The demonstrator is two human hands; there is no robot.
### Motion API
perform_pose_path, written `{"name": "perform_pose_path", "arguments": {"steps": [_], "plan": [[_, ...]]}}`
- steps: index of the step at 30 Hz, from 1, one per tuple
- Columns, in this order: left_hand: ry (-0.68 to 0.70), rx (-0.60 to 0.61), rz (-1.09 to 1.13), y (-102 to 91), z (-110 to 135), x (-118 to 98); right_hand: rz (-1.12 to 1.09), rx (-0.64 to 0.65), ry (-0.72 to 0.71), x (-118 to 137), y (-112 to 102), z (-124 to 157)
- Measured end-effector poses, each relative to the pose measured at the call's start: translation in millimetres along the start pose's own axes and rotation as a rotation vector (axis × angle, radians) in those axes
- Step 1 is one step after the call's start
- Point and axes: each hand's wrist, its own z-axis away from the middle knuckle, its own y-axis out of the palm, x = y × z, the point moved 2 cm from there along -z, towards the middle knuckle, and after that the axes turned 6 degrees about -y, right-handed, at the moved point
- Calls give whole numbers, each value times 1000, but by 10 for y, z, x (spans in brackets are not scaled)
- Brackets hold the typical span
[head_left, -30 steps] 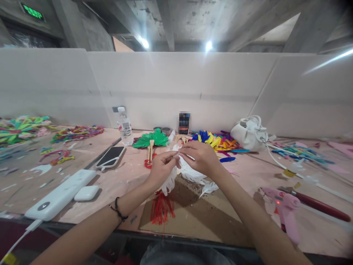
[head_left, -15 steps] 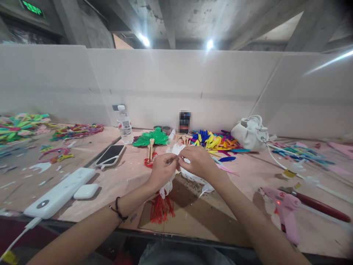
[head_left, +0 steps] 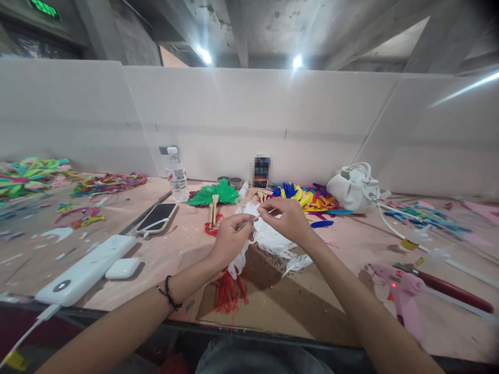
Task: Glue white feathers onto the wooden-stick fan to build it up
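Observation:
White feather-like cut pieces (head_left: pixel 273 240) form a cluster over a brown cardboard sheet (head_left: pixel 280 311). My left hand (head_left: pixel 234 236) is closed at the left edge of this white feather piece, thumb and index finger pinched on it. Just to the right and slightly higher, my right hand (head_left: pixel 287 217) is closed in a pinch above the white pieces; whatever is between its fingertips is too small to make out. A red tassel (head_left: pixel 231 295) hangs below my left hand onto the cardboard. One loose white feather (head_left: pixel 298 264) lies to the right of the cluster.
Green leaf shapes (head_left: pixel 218 192), wooden sticks (head_left: pixel 213 210) and colourful feathers (head_left: pixel 304 197) lie behind. At right are a white bag (head_left: pixel 353 189), a pink glue gun (head_left: pixel 401 291) and red-handled pliers (head_left: pixel 456 288). A phone (head_left: pixel 156 218), power bank (head_left: pixel 83 270) and bottle (head_left: pixel 178 176) stand left.
My hands were together at the fingertips and have come slightly apart. My right hand has lifted a little up and right, showing more of the white pieces.

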Motion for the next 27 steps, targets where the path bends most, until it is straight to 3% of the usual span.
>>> {"name": "perform_pose_path", "arguments": {"steps": [3,8,18,23,27], "plan": [[-16,-12,7,-2,-1,-38,41,14,-66,18,4,14],[-49,-29,19,-10,-9,-31,114,168,-175,35,65,44],[-124,-30,-8,5,-30,59,313,397,-190,118,67,32],[-143,-16,-16,8,-28,70,365,425,-189,181,86,26],[-142,-13,-12,0,-24,55,354,371,-166,184,144,32]]}}
